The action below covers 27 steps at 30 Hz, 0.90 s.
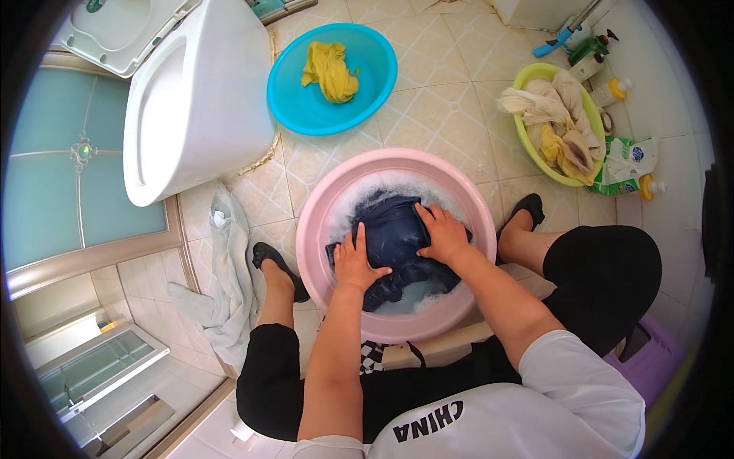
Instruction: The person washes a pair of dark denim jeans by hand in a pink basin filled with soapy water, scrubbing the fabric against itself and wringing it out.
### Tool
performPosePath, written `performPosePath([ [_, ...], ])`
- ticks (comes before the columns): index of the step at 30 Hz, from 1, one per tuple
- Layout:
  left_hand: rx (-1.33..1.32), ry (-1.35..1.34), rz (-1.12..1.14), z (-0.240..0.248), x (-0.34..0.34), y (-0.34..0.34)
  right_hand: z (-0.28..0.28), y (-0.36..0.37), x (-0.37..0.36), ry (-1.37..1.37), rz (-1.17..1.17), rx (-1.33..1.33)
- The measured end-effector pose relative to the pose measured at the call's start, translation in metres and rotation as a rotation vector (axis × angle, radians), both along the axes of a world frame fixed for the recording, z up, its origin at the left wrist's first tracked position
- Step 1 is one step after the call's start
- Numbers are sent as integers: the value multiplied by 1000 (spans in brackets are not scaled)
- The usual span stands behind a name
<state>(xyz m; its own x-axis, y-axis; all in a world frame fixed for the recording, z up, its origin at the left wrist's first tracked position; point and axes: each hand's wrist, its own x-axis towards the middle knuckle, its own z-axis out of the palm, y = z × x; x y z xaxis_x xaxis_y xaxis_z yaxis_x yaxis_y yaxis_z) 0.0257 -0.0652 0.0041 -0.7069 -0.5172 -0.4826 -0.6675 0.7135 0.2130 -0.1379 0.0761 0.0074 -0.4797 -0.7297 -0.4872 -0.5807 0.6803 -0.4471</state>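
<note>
Between my feet stands a pink basin point(313, 229) of foamy water point(417, 294). A dark navy garment point(396, 228), wet and bunched, lies in it, partly under the water; its exact kind cannot be made out. My left hand point(356, 264) rests on the garment's left side with fingers spread. On its right side lies my right hand point(443, 234), thumb and fingers apart. Both palms face down onto the cloth, and neither hand grips it.
Beyond the basin, a blue basin point(284, 103) holds a yellow cloth point(330, 70). A green basin point(527, 144) of pale cloths point(552, 107) is at right, near bottles point(589, 57). At left are a toilet point(222, 92) and a grey cloth point(229, 275) on the floor.
</note>
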Motion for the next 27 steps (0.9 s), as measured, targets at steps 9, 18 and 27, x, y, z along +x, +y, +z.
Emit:
performPosePath([
  [9,187,-212,221,-39,9,9,-19,-12,5,-58,91,200],
  [18,256,86,472,-86,48,-5,-44,-15,15,-110,-107,-311],
  [27,266,592,365,73,-44,74,-25,-4,9,-1641,-1177,-496],
])
